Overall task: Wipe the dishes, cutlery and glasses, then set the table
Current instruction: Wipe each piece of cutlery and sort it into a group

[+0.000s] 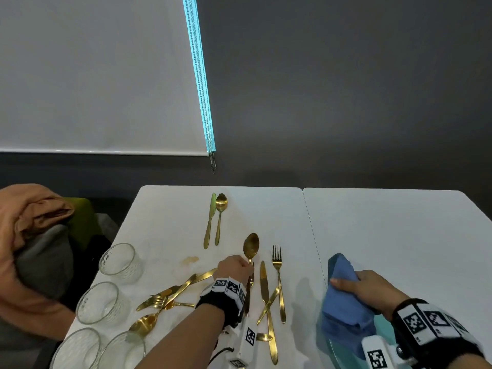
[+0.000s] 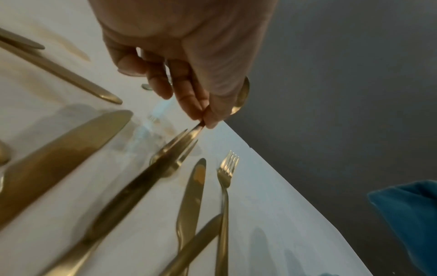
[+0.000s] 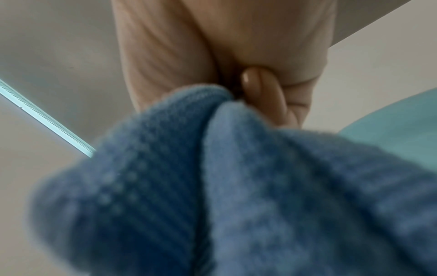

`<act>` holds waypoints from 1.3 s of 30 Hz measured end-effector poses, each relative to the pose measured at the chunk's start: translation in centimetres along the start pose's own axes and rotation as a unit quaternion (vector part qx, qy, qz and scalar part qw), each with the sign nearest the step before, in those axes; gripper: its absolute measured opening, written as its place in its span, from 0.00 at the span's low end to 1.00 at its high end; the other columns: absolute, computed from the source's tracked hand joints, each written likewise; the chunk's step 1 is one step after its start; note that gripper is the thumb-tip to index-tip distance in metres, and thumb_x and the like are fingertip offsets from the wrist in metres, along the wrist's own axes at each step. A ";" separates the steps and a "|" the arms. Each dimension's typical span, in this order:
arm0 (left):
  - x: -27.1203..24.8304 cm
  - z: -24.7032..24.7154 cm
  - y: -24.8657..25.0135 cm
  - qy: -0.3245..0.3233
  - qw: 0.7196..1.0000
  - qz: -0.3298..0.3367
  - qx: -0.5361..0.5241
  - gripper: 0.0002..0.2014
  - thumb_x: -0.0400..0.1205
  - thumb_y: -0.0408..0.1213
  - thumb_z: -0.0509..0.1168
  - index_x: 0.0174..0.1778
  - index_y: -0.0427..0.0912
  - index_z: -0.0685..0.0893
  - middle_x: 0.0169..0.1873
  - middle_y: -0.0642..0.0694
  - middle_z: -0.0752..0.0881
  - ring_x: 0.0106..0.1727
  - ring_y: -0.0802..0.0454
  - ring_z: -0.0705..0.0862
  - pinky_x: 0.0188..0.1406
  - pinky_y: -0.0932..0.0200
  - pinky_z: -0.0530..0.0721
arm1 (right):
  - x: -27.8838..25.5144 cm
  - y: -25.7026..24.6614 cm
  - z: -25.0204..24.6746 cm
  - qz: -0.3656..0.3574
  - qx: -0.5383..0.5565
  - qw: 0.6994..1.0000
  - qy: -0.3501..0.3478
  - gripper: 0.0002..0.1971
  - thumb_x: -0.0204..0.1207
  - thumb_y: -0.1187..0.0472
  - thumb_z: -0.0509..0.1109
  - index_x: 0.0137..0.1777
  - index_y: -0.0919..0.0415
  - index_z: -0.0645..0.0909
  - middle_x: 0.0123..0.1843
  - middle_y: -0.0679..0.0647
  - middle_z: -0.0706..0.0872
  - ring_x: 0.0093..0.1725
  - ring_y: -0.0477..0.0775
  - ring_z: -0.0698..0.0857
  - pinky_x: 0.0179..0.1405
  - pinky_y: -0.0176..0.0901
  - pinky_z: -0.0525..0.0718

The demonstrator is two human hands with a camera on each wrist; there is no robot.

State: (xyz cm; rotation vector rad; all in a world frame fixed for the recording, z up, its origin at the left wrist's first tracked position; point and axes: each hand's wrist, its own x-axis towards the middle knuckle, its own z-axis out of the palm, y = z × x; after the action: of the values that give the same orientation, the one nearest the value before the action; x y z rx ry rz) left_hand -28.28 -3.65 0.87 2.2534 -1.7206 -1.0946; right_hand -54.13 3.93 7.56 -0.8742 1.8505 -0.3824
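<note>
My left hand [image 1: 247, 267] hovers over loose gold cutlery on the white table [image 1: 372, 235]. In the left wrist view its thumb and forefinger [image 2: 203, 119] pinch a gold fork [image 2: 132, 192] by the tine end, the handle trailing back under my wrist [image 1: 247, 296]. A gold spoon [image 1: 251, 246] lies just beyond the hand, its bowl [image 2: 243, 97] peeking out behind the thumb; I cannot tell whether the hand touches it. My right hand [image 1: 359, 286] grips a bunched blue cloth [image 1: 343, 307] [image 3: 236, 186] over a teal plate [image 1: 332, 347] [image 3: 397, 121].
Several clear glasses [image 1: 121, 262] stand at the table's left edge. A knife [image 1: 210, 219] and spoon [image 1: 221, 217] lie side by side farther back. Another knife [image 1: 266, 302], a fork [image 1: 278, 278] and a cutlery heap [image 1: 170, 294] lie near. A brown stain [image 1: 190, 259] marks the top.
</note>
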 end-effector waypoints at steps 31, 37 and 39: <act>-3.6 -4.1 -1.6 0.013 0.990 0.097 0.098 0.10 0.78 0.45 0.64 0.52 0.50 0.86 0.51 0.52 0.88 0.52 0.52 0.84 0.60 0.57 0.79 | 1.2 -5.8 4.2 -0.067 0.033 0.995 -0.065 0.20 0.76 0.46 0.68 0.50 0.66 0.80 0.44 0.62 0.85 0.41 0.59 0.83 0.34 0.42 0.76; -4.0 -4.9 -0.2 -0.044 0.987 0.148 -0.041 0.12 0.81 0.35 0.63 0.56 0.35 0.86 0.52 0.40 0.88 0.52 0.48 0.83 0.52 0.61 0.79 | 0.9 -5.9 6.9 -0.011 0.258 0.962 -0.086 0.25 0.77 0.41 0.63 0.49 0.67 0.81 0.48 0.64 0.84 0.47 0.60 0.80 0.36 0.43 0.75; -4.7 -5.2 0.9 -0.072 0.982 0.175 -0.009 0.13 0.83 0.29 0.58 0.60 0.30 0.83 0.60 0.33 0.84 0.62 0.40 0.81 0.57 0.57 0.77 | 0.8 -6.2 8.3 0.002 0.339 0.936 -0.094 0.26 0.78 0.42 0.62 0.50 0.69 0.80 0.50 0.64 0.86 0.48 0.62 0.84 0.37 0.46 0.82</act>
State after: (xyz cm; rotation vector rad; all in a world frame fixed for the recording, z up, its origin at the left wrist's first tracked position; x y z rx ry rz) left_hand -26.39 -1.61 7.39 1.8004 -2.0504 -1.2053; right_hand -44.47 0.15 7.12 -0.4089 1.3924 -0.8402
